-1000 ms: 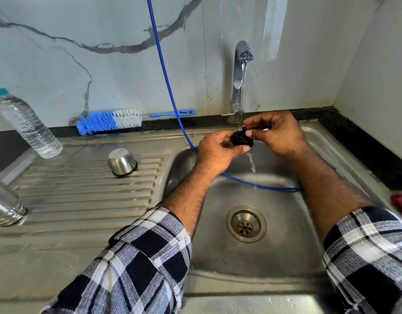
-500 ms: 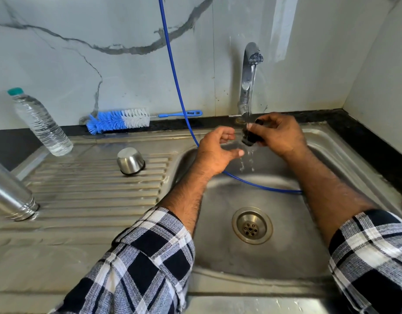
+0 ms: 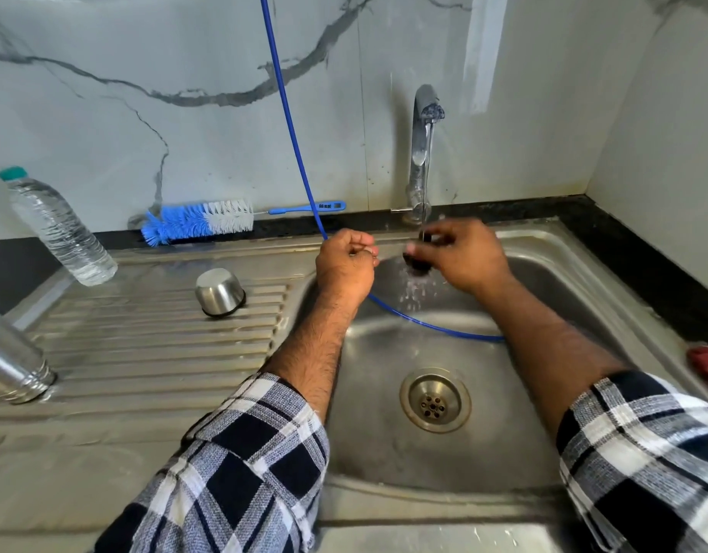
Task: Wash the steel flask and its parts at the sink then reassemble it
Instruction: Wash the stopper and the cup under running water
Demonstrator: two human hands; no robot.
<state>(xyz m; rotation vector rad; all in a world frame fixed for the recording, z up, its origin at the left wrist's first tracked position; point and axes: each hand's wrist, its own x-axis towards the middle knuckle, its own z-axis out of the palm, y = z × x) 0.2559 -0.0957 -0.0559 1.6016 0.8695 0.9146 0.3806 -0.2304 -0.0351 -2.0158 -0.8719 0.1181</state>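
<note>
Flask body [image 3: 13, 365] stands mouth-down at the far left of the draining board, its steel cup [image 3: 220, 292] inverted further along — likely so both drip dry. Left hand [image 3: 344, 265] hovers with fingers curled, holding nothing visible, while the right hand [image 3: 464, 255] pinches the black stopper [image 3: 417, 266] under the tap's [image 3: 422, 153] stream — a rinse, seemingly.

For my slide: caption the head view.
Right hand rinses the black stopper under the running tap; left hand waits beside.
</note>
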